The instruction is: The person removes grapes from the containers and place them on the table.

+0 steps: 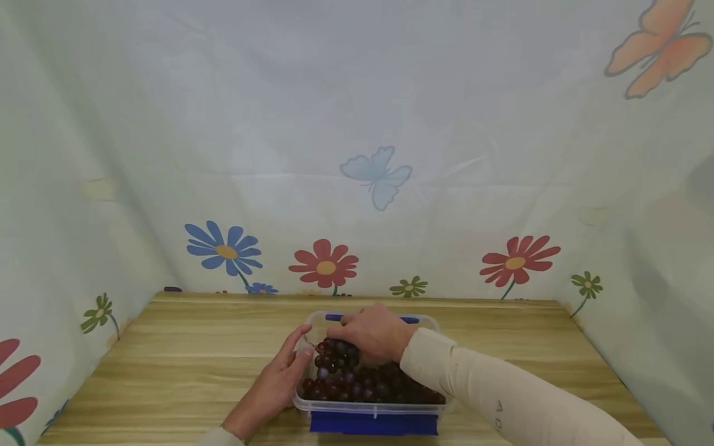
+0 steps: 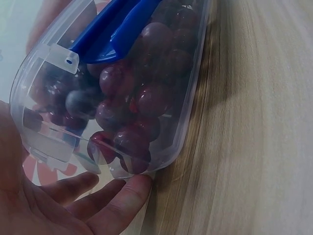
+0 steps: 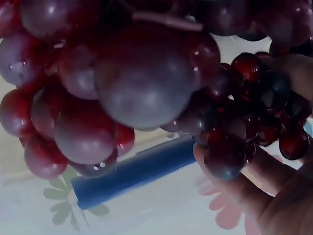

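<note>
A clear plastic box with blue clasps stands on the table, holding dark red and purple grapes. My right hand reaches in from above and grips a bunch of grapes near the box's left side. Up close in the right wrist view, fingers and thumb lie around that bunch, while larger grapes fill the upper left. Beside the box's left end is my left hand. Its fairly straight fingers touch the outer wall low at a corner, and the thumb lies by the rim.
The wood-grain table extends to both sides of the box. A pale cloth printed with flowers and butterflies hangs behind the table and along its sides. One blue clasp is on the wall beside my left hand.
</note>
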